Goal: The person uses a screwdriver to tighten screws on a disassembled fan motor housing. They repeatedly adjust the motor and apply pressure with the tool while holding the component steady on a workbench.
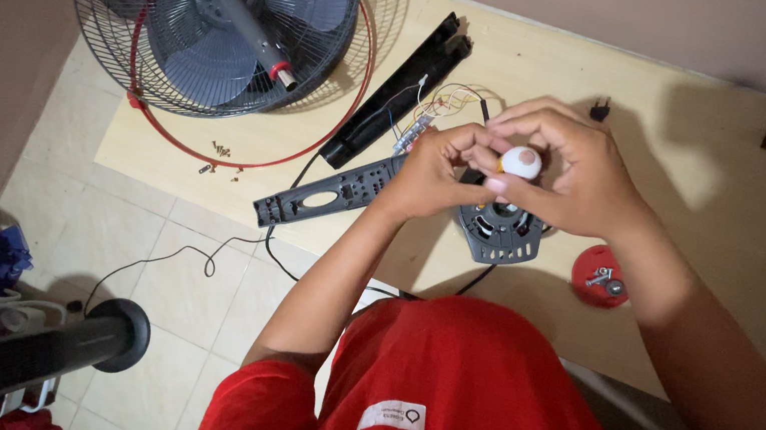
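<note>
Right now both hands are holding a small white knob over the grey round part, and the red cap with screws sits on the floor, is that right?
Not quite. The head view shows the red cap with screws on the table, not the floor. The rest holds: left hand and right hand hold the white knob over the grey round part.

Single head-worn view, looking steeply down from close above the hands [511,169] onto the surface [706,223]; floor tiles [143,260] visible at left.

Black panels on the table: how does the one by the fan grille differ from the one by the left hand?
The far black panel is solid and glossy; the near grey-black panel shows oval cut-outs and small holes. The far one lies steeply angled, the near one flatter, its end under the left hand. Both are long and narrow.
</note>
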